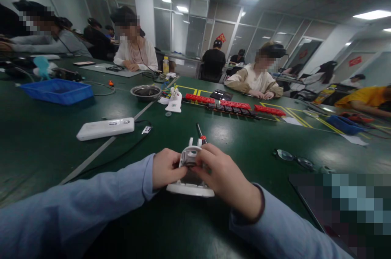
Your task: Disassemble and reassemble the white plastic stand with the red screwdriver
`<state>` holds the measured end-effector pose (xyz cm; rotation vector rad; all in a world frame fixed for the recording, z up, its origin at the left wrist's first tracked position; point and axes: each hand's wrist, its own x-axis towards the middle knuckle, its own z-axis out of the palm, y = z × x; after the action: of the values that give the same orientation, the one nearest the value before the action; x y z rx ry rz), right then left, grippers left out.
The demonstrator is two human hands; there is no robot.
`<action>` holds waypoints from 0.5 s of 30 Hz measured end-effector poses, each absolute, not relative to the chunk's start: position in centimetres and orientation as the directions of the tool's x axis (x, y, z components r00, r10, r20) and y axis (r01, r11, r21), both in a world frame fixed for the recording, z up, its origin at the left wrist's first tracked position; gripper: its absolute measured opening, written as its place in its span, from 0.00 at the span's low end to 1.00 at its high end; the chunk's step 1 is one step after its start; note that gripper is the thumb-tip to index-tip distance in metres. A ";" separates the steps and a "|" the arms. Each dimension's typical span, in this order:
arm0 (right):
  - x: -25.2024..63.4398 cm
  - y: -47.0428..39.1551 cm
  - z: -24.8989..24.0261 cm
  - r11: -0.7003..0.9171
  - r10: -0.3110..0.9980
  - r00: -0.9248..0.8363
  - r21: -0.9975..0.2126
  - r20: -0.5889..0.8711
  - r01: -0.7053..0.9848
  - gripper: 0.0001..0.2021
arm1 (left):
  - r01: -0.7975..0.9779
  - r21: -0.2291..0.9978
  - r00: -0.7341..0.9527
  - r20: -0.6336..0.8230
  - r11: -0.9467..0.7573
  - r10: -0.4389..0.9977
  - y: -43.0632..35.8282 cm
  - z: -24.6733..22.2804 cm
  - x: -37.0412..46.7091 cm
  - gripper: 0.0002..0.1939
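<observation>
A white plastic part (191, 189) with a wide flat base and an upright, open upper section is between my two hands near the table's front. My left hand (167, 168) grips its left side, thumb across the front. My right hand (217, 166) has its fingers closed on the upper right side, and the fingertips reach into the opening. What the fingertips touch inside is too small to tell. Just behind the part lies a screwdriver (201, 133) with a red and black handle, partly hidden by my right hand.
On the green table (244, 145) are a white power bank (105, 128) with a cable, a metal bowl (146, 92), a blue tray (58, 91), red strips (235, 105), glasses (295, 159) and a dark flat device (317, 210) at right. People sit around farther back.
</observation>
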<state>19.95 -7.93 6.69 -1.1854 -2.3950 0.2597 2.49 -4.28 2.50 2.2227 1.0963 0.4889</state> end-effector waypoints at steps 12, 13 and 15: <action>20.0 -8.3 7.0 0.520 0.839 -0.509 -0.560 0.193 0.645 0.12 | 0.627 0.675 0.612 -0.116 -0.390 0.782 -4.7 3.1 2.5 0.14; 20.1 -7.8 6.6 0.484 0.842 -0.519 -0.629 0.146 0.609 0.12 | 0.613 0.731 0.605 -0.188 -0.302 0.773 -4.5 2.6 2.6 0.15; 20.3 -6.6 5.8 0.412 0.830 -0.554 -0.744 0.067 0.526 0.14 | 0.526 0.837 0.615 -0.250 -0.152 0.748 -4.0 1.2 2.8 0.13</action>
<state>20.25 -6.61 5.79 -1.1558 -2.2432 0.9563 2.81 -3.97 1.18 1.8201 1.0282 0.2727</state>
